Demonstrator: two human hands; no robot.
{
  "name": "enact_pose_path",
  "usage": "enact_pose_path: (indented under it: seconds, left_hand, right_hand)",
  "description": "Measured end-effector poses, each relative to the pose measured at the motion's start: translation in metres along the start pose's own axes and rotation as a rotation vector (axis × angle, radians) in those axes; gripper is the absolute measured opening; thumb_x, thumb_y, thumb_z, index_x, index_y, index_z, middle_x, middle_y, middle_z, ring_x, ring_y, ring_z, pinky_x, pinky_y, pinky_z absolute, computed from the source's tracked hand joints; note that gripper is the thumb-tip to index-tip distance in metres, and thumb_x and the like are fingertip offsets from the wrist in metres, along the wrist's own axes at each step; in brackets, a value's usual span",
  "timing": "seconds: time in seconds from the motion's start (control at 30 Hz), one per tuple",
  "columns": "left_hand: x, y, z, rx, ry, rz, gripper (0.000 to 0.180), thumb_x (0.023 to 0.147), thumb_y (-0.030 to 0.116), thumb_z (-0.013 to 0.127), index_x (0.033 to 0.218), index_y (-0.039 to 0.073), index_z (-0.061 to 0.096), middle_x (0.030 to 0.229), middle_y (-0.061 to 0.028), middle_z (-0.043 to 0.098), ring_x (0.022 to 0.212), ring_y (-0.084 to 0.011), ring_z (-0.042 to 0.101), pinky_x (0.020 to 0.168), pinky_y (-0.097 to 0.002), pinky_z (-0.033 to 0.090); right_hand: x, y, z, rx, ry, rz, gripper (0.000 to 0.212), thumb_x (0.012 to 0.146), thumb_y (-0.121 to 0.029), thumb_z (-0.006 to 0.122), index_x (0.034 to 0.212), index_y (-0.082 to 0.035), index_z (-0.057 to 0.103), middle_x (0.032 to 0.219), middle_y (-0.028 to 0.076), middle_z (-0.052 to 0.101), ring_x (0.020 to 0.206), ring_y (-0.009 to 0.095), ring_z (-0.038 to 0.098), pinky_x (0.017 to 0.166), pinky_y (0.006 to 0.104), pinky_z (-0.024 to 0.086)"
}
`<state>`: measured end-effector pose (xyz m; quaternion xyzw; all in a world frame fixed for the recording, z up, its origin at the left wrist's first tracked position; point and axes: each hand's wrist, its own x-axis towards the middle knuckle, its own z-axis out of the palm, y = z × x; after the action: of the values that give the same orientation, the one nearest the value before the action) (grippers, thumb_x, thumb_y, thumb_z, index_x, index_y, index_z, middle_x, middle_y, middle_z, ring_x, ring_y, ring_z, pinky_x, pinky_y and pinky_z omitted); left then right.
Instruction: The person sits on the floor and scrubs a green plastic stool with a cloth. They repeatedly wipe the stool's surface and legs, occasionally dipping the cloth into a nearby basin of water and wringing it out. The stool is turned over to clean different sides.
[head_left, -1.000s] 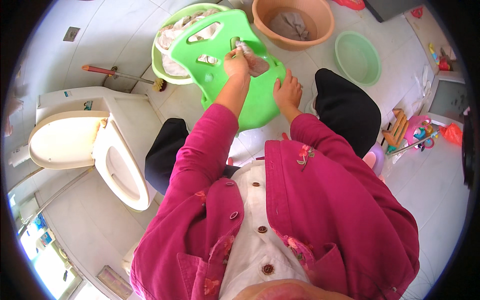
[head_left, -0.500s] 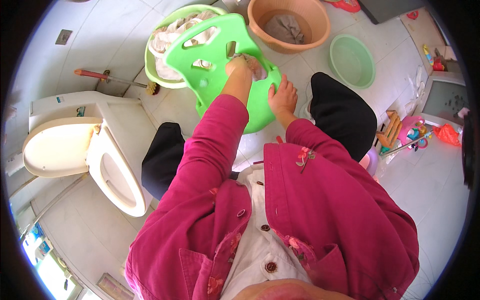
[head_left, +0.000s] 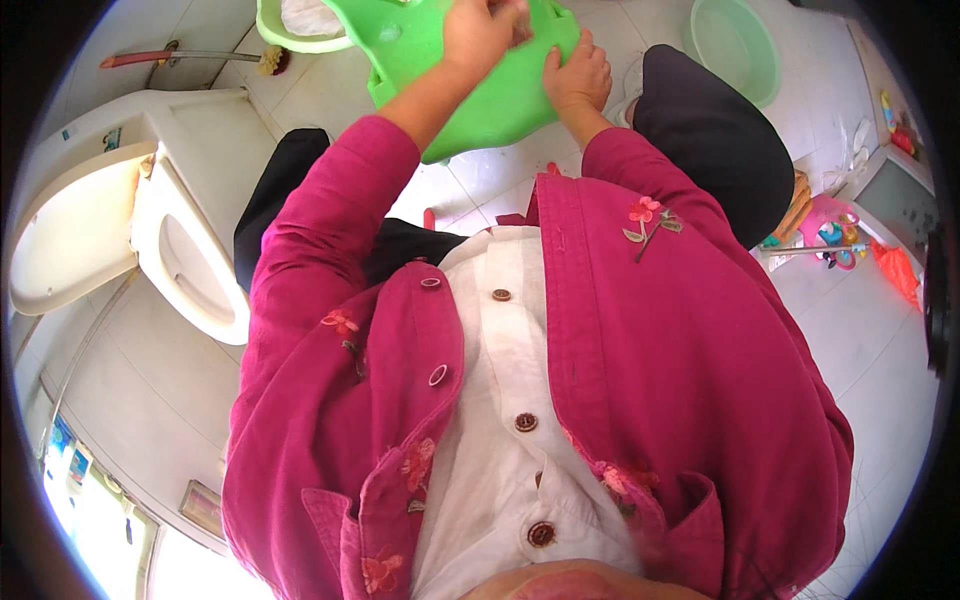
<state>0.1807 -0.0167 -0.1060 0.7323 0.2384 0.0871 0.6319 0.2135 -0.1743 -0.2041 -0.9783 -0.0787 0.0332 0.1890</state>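
A bright green plastic seat [head_left: 400,45], shaped like a child's chair, stands in front of me between my knees, its far part cut off by the top edge. My left hand [head_left: 480,38] is on it with bent fingers, closed on a small crumpled pinkish-brown cloth [head_left: 520,28]; most of the cloth is hidden. On the seat's right edge lies my right hand [head_left: 582,78], fingers stretched out and holding nothing.
A pale green basin [head_left: 735,50] stands at the far right; another green tub [head_left: 300,42] with light cloth is at the far left. The toilet [head_left: 190,260] is left with its lid raised. A long-handled brush [head_left: 275,62] lies beyond it. Toys [head_left: 832,232] lie right.
The view has tipped toward my body, so the seat and basins sit higher in the picture and the orange-brown basin has left it. My left hand has shifted on the seat; the right stays at its edge.
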Motion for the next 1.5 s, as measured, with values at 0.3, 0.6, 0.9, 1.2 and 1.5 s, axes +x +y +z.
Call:
enact_pose_path:
  seconds: [0.3,0.6,0.9,1.2,1.5]
  left_hand:
    - [-0.112,-0.078,0.023,0.838,-0.291,0.631,0.03,0.084,0.021,0.07,0.111,0.011,0.063,0.11,-0.0113,0.059,0.104,-0.032,0.056,0.088,-0.0432,0.045]
    - [-0.107,-0.107,-0.11,1.087,-0.235,0.491,0.015,0.087,0.017,0.059,0.101,0.014,0.064,0.1,-0.0098,0.061,0.093,-0.031,0.059,0.081,-0.0463,0.045]
    - [-0.129,-0.106,0.013,0.843,-0.172,0.53,0.012,0.085,0.011,0.058,0.097,0.009,0.062,0.099,-0.013,0.059,0.093,-0.0337,0.057,0.081,-0.0438,0.045]
    - [-0.17,-0.108,-0.058,0.905,-0.038,0.359,0.015,0.085,0.01,0.059,0.099,0.011,0.064,0.098,-0.0134,0.059,0.094,-0.0352,0.057,0.081,-0.0458,0.047]
    - [-0.068,-0.119,-0.097,0.999,0.198,0.203,0.016,0.082,0.011,0.064,0.097,0.013,0.067,0.094,-0.016,0.062,0.095,-0.0373,0.059,0.081,-0.0477,0.049]
  right_hand:
    - [0.003,0.004,0.006,0.072,0.031,0.027,0.054,0.091,-0.037,0.058,0.138,-0.014,0.049,0.118,0.02,0.062,0.108,0.039,0.059,0.093,0.0508,0.047]
    - [0.0,0.002,0.002,0.041,0.038,0.011,0.054,0.091,-0.037,0.057,0.138,-0.011,0.048,0.116,0.02,0.062,0.108,0.04,0.059,0.092,0.0505,0.047]
    - [0.002,-0.001,0.0,0.062,-0.008,0.04,0.055,0.091,-0.038,0.056,0.139,-0.012,0.047,0.122,0.021,0.06,0.113,0.04,0.057,0.096,0.0497,0.045]
    - [0.002,0.004,0.004,0.026,0.031,0.026,0.055,0.092,-0.039,0.055,0.138,-0.01,0.048,0.119,0.02,0.062,0.107,0.039,0.06,0.093,0.0511,0.047]
    - [0.002,0.002,0.007,0.038,-0.021,0.005,0.055,0.092,-0.04,0.054,0.139,-0.011,0.046,0.122,0.02,0.059,0.112,0.039,0.058,0.093,0.0545,0.046]
